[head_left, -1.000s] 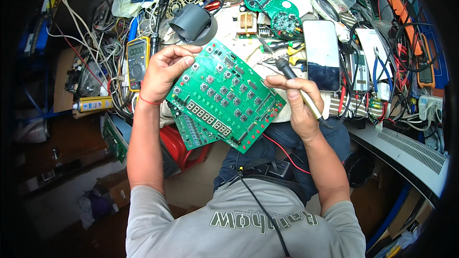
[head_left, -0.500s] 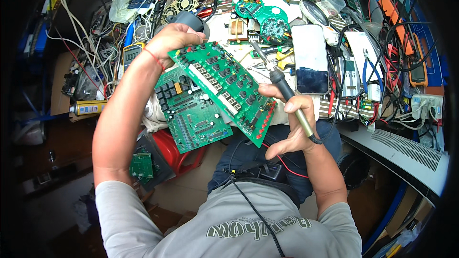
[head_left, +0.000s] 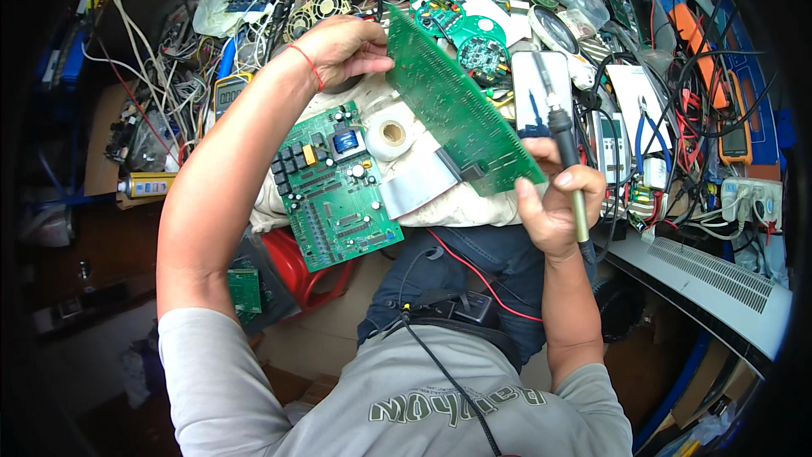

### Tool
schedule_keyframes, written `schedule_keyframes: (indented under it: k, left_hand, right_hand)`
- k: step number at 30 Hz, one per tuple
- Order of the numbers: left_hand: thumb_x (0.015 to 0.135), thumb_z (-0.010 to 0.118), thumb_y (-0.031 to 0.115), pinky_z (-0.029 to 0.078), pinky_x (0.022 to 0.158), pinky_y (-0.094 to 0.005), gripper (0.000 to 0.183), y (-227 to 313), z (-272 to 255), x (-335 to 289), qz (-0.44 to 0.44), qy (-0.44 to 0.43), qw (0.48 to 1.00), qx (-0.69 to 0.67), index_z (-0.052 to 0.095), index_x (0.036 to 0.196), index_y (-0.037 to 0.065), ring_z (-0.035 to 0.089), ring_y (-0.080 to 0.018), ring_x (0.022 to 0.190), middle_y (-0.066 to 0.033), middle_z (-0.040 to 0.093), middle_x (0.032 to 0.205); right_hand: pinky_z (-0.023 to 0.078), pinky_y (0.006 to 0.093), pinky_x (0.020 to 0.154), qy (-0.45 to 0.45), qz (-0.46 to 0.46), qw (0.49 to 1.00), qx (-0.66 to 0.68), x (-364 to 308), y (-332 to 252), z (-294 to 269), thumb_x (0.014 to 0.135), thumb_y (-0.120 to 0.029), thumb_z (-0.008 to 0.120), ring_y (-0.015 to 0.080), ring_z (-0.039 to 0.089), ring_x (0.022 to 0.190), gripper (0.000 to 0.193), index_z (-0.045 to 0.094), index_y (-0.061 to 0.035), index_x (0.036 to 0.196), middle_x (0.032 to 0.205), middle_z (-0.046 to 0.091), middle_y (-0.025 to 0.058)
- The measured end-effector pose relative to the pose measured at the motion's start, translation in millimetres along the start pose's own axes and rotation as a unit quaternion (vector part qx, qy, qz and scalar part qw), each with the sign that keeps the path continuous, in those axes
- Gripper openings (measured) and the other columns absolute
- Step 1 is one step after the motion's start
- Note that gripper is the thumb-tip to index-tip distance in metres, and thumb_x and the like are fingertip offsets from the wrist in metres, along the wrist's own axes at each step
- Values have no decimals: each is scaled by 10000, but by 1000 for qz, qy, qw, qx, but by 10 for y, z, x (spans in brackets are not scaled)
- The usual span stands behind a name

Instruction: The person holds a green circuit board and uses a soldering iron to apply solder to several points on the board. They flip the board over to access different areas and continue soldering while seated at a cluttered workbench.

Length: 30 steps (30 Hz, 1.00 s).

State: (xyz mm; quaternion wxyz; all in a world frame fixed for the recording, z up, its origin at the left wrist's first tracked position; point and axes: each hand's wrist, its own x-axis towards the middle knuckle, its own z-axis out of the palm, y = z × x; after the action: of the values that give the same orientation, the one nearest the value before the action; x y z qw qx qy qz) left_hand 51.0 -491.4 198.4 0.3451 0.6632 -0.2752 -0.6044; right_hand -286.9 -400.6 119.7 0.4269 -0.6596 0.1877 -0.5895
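My left hand grips the far end of a long green circuit board that is tilted up on edge, its bare solder side facing me. My right hand steadies the board's near corner while holding a soldering iron with its tip pointing up. A flat grey ribbon cable links this board to a second green circuit board lying flat on a white cloth over my lap. A roll of white tape sits between the two boards.
The bench beyond is crowded: round green boards, a magnifier, a yellow multimeter, an orange multimeter, blue pliers, a small fan, tangled wires. A red stool stands below. A white power strip lies right.
The upper board has been swung up and turned over, from component side facing me to solder side, uncovering the lower board. My left hand moved up and away; my right hand shifted to the board's near corner.
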Motion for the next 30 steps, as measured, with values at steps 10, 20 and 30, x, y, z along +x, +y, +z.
schedule_keyframes:
  k: [10, 20, 30]
  left_hand:
    - [992, 666, 37, 636, 917, -264, 113, -272, 118, 127, 70, -65, 995, -31, 620, 1058, -43, 697, -181, 993, -113, 656, 1097]
    - [995, 702, 154, 571, 878, -294, 155, -825, 63, -186, 289, 25, 954, 77, 670, 1025, 6, 690, -142, 957, -103, 706, 1139]
    - [983, 640, 147, 545, 821, -468, 147, -1048, 115, -351, 357, 145, 813, 436, 633, 1028, 7, 710, -393, 912, -205, 730, 1008]
  right_hand:
    - [560, 426, 964, 45, -13, 963, -266, 94, 143, -248, 860, 76, 727, 344, 702, 1097, 424, 467, -75, 1160, 1259, 683, 260]
    - [514, 449, 1081, 94, -30, 968, -230, 182, -5, -221, 1009, 50, 564, 349, 670, 1227, 302, 536, 22, 1309, 1331, 660, 289]
    - [531, 399, 1025, -47, 6, 908, -416, 494, 32, 79, 932, 8, 734, 331, 708, 1194, 340, 629, -25, 1254, 1293, 717, 218]
